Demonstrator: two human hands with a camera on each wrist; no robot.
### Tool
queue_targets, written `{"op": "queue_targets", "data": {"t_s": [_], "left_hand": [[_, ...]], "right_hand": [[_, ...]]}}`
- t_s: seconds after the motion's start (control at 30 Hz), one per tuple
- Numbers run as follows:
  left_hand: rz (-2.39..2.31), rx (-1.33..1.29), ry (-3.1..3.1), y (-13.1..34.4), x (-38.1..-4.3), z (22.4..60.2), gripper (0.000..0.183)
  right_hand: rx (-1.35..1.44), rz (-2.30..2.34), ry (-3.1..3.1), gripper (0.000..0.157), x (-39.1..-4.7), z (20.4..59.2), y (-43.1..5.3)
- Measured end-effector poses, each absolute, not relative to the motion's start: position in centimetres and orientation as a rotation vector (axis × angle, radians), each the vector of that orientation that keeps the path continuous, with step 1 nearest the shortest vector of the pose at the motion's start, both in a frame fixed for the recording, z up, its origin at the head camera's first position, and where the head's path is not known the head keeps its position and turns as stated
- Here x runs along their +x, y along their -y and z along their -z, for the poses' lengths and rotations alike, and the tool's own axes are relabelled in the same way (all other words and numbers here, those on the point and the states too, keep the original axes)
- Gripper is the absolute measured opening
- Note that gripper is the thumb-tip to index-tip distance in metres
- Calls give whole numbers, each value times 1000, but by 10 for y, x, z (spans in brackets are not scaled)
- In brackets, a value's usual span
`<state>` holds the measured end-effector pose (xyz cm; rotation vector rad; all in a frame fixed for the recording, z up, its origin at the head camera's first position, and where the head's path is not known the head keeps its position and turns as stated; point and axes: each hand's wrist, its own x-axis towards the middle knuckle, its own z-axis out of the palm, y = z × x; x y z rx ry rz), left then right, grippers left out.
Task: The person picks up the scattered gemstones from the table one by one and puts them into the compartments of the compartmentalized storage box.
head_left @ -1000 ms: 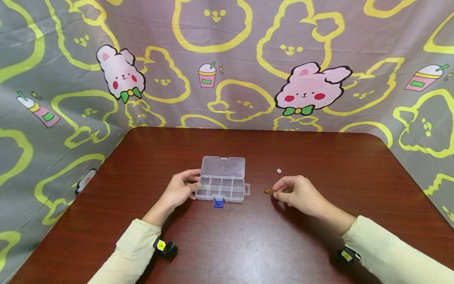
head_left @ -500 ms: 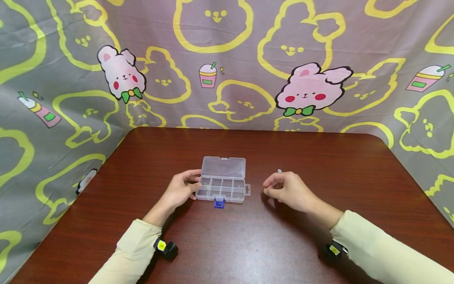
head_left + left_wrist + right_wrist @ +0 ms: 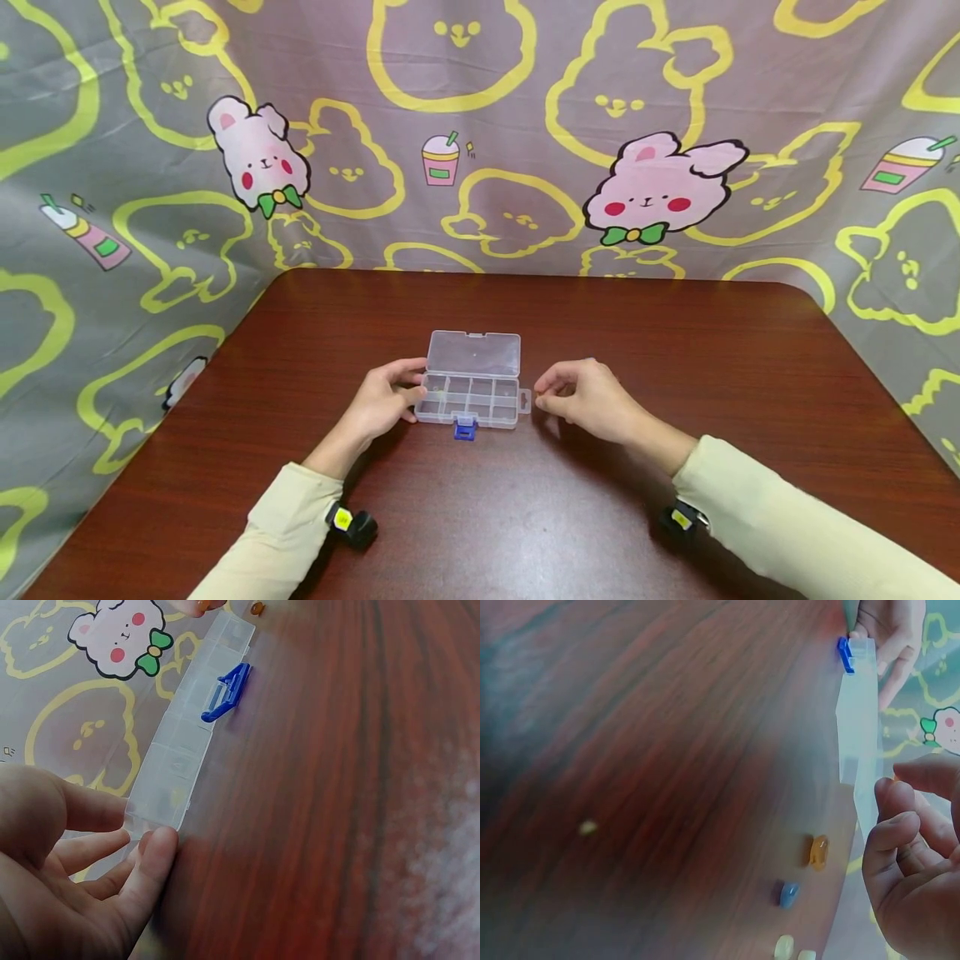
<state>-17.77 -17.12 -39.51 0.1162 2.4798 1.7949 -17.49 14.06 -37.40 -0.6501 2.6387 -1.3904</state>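
A clear plastic compartment box (image 3: 467,398) lies on the table, its lid (image 3: 474,354) folded back and its blue latch (image 3: 464,430) hanging down at the front. My left hand (image 3: 378,400) grips the box's left end; in the left wrist view the thumb (image 3: 156,855) presses one corner. A small yellowish piece (image 3: 178,796) shows through the wall at that end. At the other end, beside the hanging tab (image 3: 525,401), my right hand (image 3: 588,396) pinches a small orange stone (image 3: 897,778), mostly covered by the fingertips.
In the right wrist view, another orange stone (image 3: 819,853), a blue-grey stone (image 3: 789,895) and pale stones (image 3: 783,947) lie on the brown table (image 3: 480,517). Behind the table hangs a patterned cloth (image 3: 525,125).
My right hand has moved left to the box's right end, carrying the pinched orange stone, and now covers the other stones in the head view. The left hand stays on the box.
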Motion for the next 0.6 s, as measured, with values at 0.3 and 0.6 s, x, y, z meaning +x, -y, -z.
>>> {"op": "queue_targets", "data": {"t_s": [0.3,0.6], "left_hand": [[-1791,114,-2480,172,-177,394,44],[-1808,116,-2463,172,-178,396,44]], "right_hand": [[-687,1440,-2584,7,-180,372,-125],[-717,1452,-2589,6,-187,375,-110]]}}
